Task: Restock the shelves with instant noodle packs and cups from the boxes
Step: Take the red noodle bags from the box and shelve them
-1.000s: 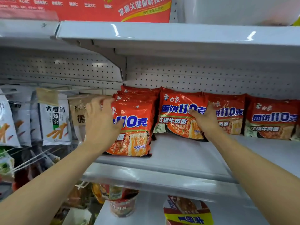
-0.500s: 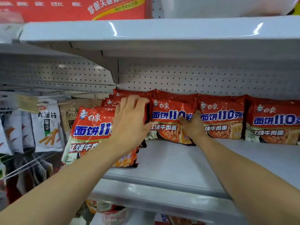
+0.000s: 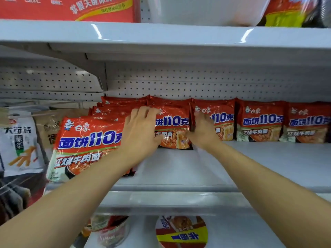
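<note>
A: Shelf status?
B: Red noodle packs (image 3: 259, 120) lining the back of the middle shelf (image 3: 250, 161); the front is sitting bare.
A: Hands?
B: Left hand (image 3: 139, 135), fingers spread, is pressing the leftmost stack (image 3: 86, 145); right hand (image 3: 202, 133) is pinching a pack's edge (image 3: 172, 127). Restocking looks partway through.

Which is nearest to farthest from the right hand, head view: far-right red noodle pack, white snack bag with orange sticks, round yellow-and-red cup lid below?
1. Round yellow-and-red cup lid: on the lower shelf, below the right hand.
2. Far-right red noodle pack: same shelf, at the right end of the row.
3. White snack bag with orange sticks: hanging far left, beyond the left hand.
</note>
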### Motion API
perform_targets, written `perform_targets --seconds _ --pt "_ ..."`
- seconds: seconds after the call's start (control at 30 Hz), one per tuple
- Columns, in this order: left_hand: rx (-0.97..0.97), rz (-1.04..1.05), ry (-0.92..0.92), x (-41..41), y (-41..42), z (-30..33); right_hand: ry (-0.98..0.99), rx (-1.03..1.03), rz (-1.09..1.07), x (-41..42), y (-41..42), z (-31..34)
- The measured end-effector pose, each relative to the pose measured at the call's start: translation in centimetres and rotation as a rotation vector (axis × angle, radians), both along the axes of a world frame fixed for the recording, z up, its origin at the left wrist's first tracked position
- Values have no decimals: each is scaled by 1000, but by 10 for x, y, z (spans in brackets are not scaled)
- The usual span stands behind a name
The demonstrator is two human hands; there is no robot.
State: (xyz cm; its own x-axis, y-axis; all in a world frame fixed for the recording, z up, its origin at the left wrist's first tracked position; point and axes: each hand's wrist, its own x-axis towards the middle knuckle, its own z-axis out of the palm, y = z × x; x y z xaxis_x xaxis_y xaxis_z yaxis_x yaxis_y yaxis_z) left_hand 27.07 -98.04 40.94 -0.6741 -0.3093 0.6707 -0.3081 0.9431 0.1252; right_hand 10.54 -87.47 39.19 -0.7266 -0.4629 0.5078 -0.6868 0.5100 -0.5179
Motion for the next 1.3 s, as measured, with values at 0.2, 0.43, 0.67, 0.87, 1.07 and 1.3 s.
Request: perform_targets --seconds 0.2,0.43,0.67,0.87,1.07,1.3 --pt "41 -135 -80 -4 30 -2 20 186 -116 42 69 3" --pt "95 -395 -130 -5 102 -31 -12 210 -294 96 167 -15" --pt "110 -689 -212 -9 197 -56 -118 291 -476 141 268 -43" --pt "94 -865 -308 -18 281 -95 -210 315 -638 161 347 -76" --pt "84 -944 -468 -37 366 -140 -346 284 -742 174 435 -119" --pt "102 -1000 -597 -59 487 -185 -509 267 -854 172 557 -167"
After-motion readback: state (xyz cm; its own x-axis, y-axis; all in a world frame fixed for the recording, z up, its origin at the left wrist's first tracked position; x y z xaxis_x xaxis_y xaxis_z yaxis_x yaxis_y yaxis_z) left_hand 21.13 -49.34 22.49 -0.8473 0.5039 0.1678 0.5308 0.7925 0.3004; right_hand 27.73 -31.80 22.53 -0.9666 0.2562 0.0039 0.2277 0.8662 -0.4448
